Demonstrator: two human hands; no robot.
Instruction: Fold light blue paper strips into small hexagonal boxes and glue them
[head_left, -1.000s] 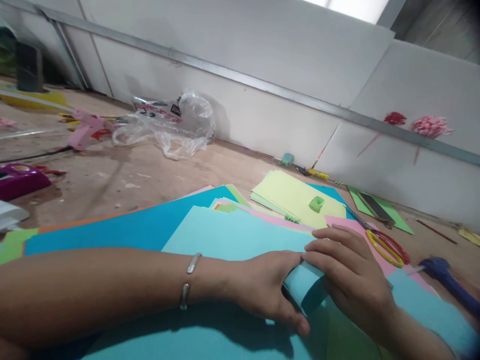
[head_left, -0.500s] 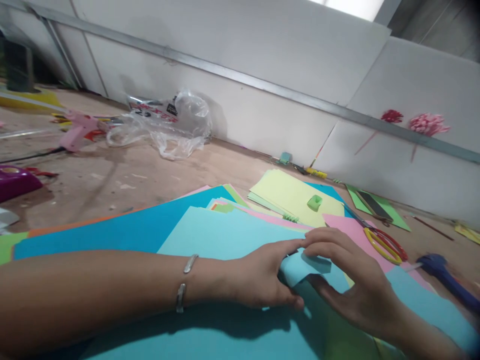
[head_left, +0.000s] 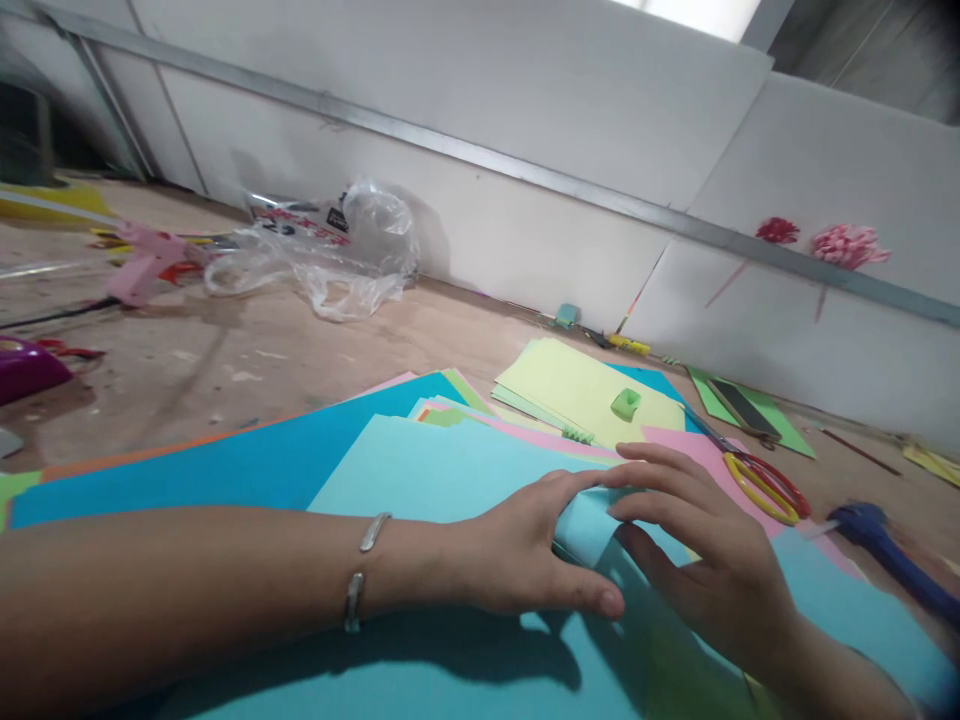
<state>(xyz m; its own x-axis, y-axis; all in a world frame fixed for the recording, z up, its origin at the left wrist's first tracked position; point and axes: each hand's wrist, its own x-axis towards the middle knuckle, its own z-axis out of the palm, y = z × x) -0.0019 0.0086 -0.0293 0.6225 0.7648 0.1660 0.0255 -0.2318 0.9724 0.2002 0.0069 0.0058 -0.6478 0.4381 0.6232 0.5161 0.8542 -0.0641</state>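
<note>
light-blue sheet [head_left: 450, 470] lies on the paper pile on the counter [head_left: 247, 360], its corner curled up | my left hand [head_left: 525, 555] and right hand [head_left: 705, 560] pinch that curl between fingertips | scissors [head_left: 765, 480] just right, green punch [head_left: 625, 403] behind

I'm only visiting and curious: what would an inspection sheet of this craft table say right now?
Surface: wooden tabletop, scuffed, with small scraps.
Job's things: light blue sheet with its corner curled up; more coloured sheets beneath and beside it.
Clutter: yellow paper stack with a green sharpener on it; scissors; clear plastic bag; pink glue gun; blue tool.
Grippers: left hand and right hand both pinch the curled corner; a bracelet on the left wrist.
Cables: dark cord near the glue gun.
Surroundings: white wall panels with a metal strip; paper flowers on the wall.
</note>
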